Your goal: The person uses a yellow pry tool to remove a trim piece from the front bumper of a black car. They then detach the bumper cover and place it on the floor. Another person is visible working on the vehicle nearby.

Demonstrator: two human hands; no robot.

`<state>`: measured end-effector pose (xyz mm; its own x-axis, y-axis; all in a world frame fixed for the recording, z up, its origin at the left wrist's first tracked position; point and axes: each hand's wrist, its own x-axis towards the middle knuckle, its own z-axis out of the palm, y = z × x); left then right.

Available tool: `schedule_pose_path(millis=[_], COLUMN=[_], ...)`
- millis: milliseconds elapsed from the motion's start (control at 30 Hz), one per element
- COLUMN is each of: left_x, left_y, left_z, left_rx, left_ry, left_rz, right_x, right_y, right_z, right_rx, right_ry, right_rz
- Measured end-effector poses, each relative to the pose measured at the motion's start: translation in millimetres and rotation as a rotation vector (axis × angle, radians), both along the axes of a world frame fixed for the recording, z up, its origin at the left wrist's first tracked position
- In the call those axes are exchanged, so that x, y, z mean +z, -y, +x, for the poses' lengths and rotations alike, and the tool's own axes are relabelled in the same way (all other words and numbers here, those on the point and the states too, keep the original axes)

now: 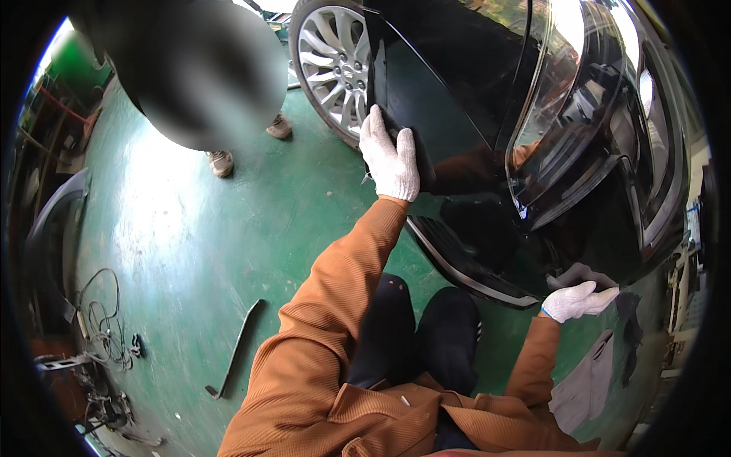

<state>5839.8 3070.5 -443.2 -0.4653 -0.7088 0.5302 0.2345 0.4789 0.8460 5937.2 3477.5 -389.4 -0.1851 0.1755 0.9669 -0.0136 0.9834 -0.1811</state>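
Both my hands wear white knit gloves and rest against a glossy black car bumper [472, 221]. My left hand [390, 158] lies at the bumper's side edge by the wheel arch, its fingers stretched up and the thumb spread apart. Lower down on the right, my right hand [580, 301] touches the bumper's front face with its fingers extended, and its reflection shows in the paint. Above the bumper sits a clear headlight [586, 114], with a black fender [434, 68] beside it. A silver multi-spoke wheel [335, 65] stands just beyond my left hand.
A bent dark metal bar [237, 346] lies on the green floor [190, 251] to my left. Farther left are a coiled cable [106, 327] and a loose curved panel [53, 221]. A grey cloth [586, 385] lies at right. Another person's shoes [221, 163] show at upper left.
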Motion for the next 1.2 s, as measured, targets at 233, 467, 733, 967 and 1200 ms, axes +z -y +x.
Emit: schedule_pose_path(millis=[233, 467, 733, 967, 1200], left_x=[-50, -252, -275, -250, -200], left_y=[58, 174, 4, 14, 84], left_z=[43, 304, 566, 568, 503], left_rx=[-0.324, -0.18, -0.557, -0.24, -0.255], left_ry=[0.239, 0.897, 1.973, 1.688, 1.541], left_rz=[-0.012, 0.478, 0.301, 0.499, 0.298], right_x=[7, -9, -38, -20, -15], right_y=[-9, 24, 90, 144, 146], right_z=[3, 36, 20, 24, 31], right_rx=[0.142, 0.483, 1.233, 1.196, 1.238], right_ry=[0.062, 0.033, 0.104, 0.11, 0.285], right_rz=[0.01, 0.039, 0.386, 0.433, 0.424])
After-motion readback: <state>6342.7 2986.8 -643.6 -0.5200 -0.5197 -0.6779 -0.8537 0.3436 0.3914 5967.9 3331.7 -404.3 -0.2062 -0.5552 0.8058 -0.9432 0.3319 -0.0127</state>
